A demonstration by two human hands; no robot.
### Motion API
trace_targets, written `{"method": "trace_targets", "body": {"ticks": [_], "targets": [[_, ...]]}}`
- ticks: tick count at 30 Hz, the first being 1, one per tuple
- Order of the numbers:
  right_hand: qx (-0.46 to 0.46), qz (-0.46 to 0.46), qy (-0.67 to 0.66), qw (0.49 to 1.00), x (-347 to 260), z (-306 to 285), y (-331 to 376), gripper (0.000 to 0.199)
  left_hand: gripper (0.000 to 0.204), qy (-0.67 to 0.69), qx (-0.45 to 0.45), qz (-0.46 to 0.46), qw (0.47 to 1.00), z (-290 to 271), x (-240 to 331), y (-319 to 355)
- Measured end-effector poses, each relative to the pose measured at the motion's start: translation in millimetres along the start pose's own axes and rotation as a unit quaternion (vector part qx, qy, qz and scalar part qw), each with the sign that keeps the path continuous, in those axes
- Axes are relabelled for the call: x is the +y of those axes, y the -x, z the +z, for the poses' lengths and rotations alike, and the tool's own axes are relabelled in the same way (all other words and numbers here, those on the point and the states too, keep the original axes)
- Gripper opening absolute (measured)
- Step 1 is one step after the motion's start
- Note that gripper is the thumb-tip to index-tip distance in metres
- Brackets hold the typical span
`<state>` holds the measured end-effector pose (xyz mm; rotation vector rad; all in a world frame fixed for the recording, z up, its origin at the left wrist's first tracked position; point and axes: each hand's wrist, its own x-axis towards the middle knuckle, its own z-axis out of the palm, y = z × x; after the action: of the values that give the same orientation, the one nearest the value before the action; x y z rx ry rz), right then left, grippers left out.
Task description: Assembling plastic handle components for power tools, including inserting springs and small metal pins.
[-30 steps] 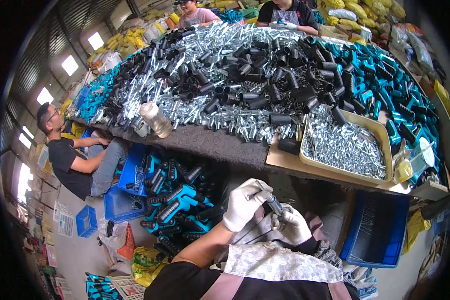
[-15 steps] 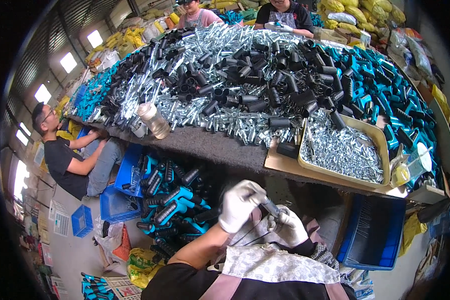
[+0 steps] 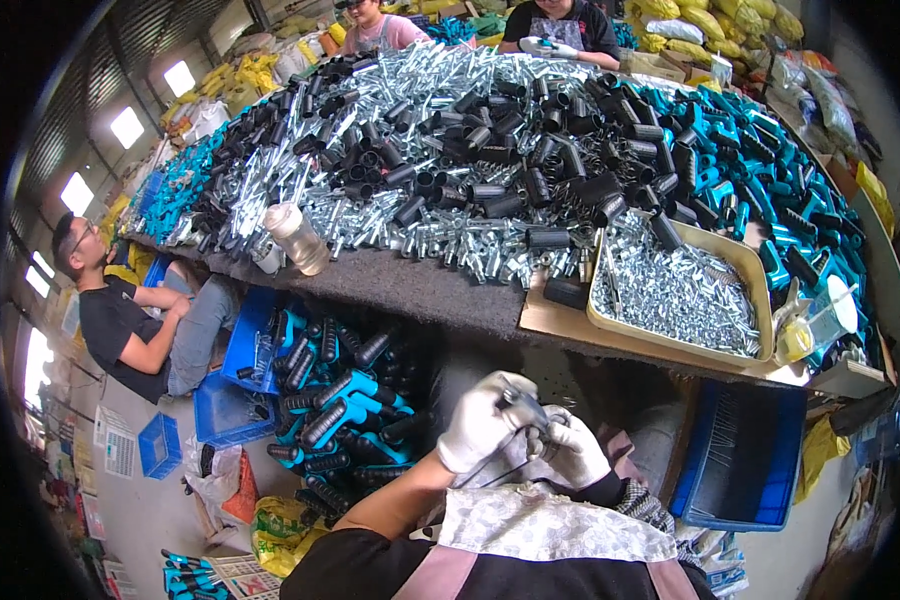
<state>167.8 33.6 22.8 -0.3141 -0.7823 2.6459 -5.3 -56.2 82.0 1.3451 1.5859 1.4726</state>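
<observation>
In front of my lap, both white-gloved hands are closed together around one small dark grey cylindrical part [image 3: 532, 412]. My left hand [image 3: 478, 428] grips it from the left, bare forearm below the glove. My right hand [image 3: 574, 452] pinches its lower right end. The gloved fingers cover much of the part, so its exact kind is unclear. Beyond my hands, the bench [image 3: 430, 300] carries a heap of shiny metal pieces [image 3: 470, 245], black ribbed sleeves [image 3: 505, 205] and springs.
A cream tray [image 3: 765, 300] of small metal pieces sits at the bench's near edge. Teal-and-black handles [image 3: 330, 410] pile below left; a blue crate [image 3: 740, 470] stands right. A clear jar [image 3: 295, 240] stands on the bench. One co-worker [image 3: 135, 320] sits left; two others are across.
My hands have drawn closer together around the dark part, and the left fingers now cover more of it. The co-worker at left has leaned back a little.
</observation>
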Motion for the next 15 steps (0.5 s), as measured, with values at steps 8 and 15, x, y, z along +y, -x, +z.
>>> {"method": "trace_targets", "body": {"ticks": [8,15], "targets": [[0.113,-0.034,0.419,0.9,-2,-2,1,0.024,0.046,0.005,0.167,0.046,0.985,-21,34,-10],[0.112,-0.106,0.629,0.762,-22,22,0,0.032,0.036,-0.053,0.093,0.012,0.994,-7,20,2]]}}
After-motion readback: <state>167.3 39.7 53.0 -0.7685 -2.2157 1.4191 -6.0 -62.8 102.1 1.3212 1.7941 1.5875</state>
